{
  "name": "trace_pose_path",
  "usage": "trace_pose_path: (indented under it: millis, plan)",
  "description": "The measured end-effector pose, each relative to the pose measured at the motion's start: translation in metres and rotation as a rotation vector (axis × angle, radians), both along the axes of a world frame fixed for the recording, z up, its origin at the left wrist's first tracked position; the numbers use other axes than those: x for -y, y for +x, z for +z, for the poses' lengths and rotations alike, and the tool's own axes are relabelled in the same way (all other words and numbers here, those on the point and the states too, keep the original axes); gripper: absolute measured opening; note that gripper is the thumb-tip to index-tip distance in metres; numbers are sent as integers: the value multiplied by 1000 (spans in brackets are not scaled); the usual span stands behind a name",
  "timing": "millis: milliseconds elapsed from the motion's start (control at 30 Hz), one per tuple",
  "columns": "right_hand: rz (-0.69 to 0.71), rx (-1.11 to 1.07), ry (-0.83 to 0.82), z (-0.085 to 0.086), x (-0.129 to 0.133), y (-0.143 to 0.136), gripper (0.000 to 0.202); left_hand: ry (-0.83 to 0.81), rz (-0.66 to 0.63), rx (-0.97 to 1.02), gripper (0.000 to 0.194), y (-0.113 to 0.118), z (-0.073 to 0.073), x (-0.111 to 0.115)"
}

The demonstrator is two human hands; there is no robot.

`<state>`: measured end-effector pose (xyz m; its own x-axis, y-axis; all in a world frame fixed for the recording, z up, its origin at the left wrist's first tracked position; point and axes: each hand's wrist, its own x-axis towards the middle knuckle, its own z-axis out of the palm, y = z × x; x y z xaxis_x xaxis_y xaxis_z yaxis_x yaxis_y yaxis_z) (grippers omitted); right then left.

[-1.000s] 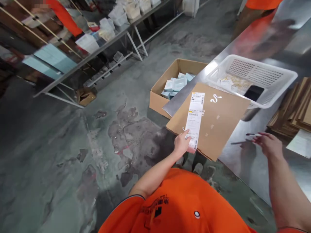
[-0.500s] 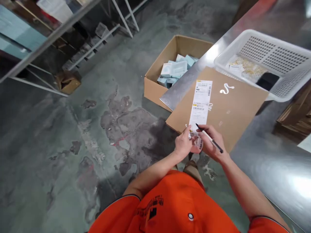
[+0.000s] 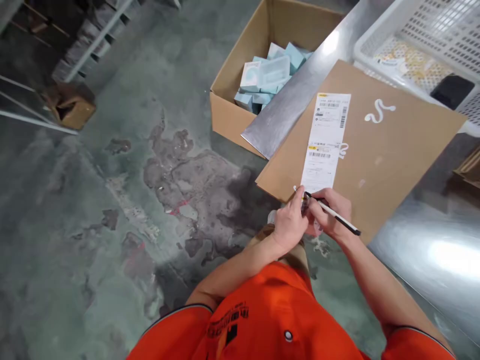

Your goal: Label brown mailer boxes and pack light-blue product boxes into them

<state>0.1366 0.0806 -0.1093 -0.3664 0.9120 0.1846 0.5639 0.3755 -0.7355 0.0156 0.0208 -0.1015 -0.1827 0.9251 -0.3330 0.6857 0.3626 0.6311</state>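
Pen [image 3: 333, 214] in right hand [image 3: 330, 217], left hand [image 3: 290, 225] touching label [image 3: 325, 142]

Head-worn camera looks steeply down, close over the table [image 3: 431, 260] edge.

Matt card and paper on bright metal

Under the right hand [image 3: 332, 215] lies a white paper label [image 3: 325, 142], smooth and printed, on a matt brown cardboard sheet [image 3: 390, 150]. The pen [image 3: 335, 215] in that hand is dark and slightly glossy. Beyond the sheet, the table [image 3: 288, 107] is brushed metal with a bright sheen. Farther off, the basket [image 3: 435, 30] is white perforated plastic. Left of the left hand [image 3: 290, 225], the floor [image 3: 112, 200] is rough, stained concrete.
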Motion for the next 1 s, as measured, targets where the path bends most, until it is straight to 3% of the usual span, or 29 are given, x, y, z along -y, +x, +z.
trace_pose_path:
  millis: [200,367,533,1000]
  plan:
    - [21,23,27,1,0,1,13,-10,-4,10,59,0,0,0]
    - [-47,4,-27,1,0,0,11,0,-3,8,59,1,-2,0]
    - [12,10,-8,1,-1,1,11,9,-2,9,59,1,-2,1]
    - [-114,-6,112,-3,3,4,9,-5,-16,-14,59,1,-3,1]
